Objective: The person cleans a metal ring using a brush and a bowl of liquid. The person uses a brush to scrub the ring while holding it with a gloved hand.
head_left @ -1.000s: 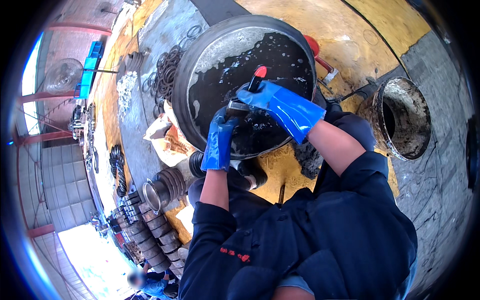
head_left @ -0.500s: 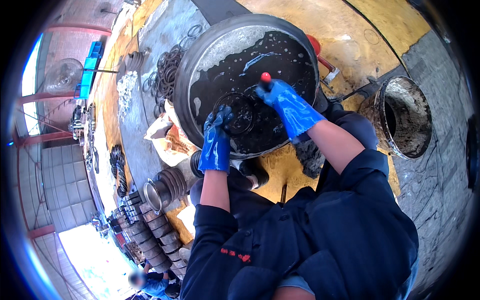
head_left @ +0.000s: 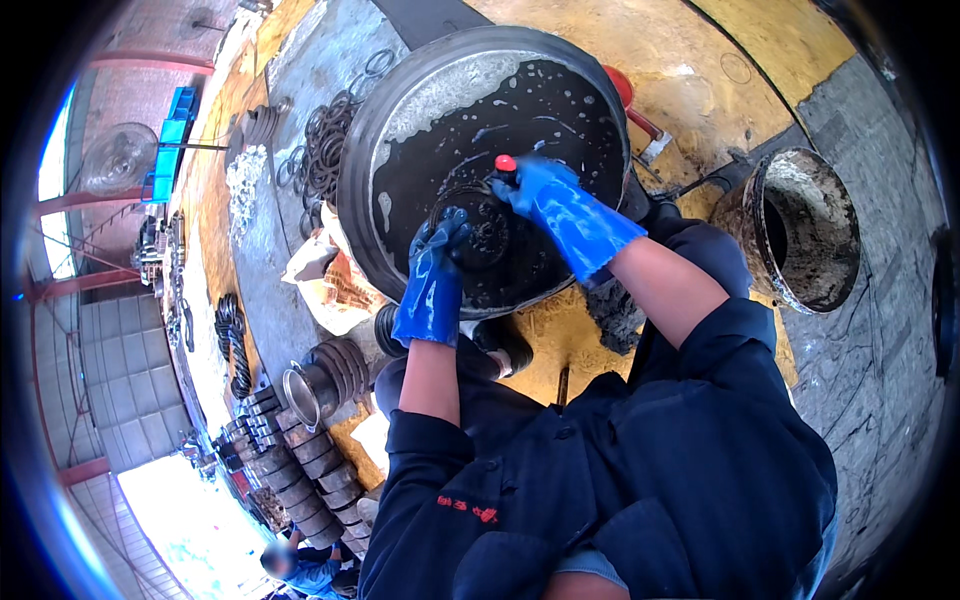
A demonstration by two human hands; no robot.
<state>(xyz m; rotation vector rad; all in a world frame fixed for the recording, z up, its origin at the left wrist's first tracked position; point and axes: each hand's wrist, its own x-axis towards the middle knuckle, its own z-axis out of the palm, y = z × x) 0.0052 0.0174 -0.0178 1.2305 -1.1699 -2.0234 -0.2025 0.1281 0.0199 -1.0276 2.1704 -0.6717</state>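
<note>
White glare at the lower-left opening [head_left: 180, 515], dark bent fisheye edges, motion-blurred right hand [head_left: 538, 188]

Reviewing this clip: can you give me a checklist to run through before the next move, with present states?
1. Left hand has hold of the dark ring: ok, fingers at its left edge.
2. Right hand's grip on the red-tipped tool: ok, fingers closed around it.
3. Blue gloves on both hands: ok.
4. Ring inside the basin: ok.
5. Tool's lower end touching the ring: cannot tell, hidden.
6. Ring's surface condition: cannot tell, too dark.
</note>
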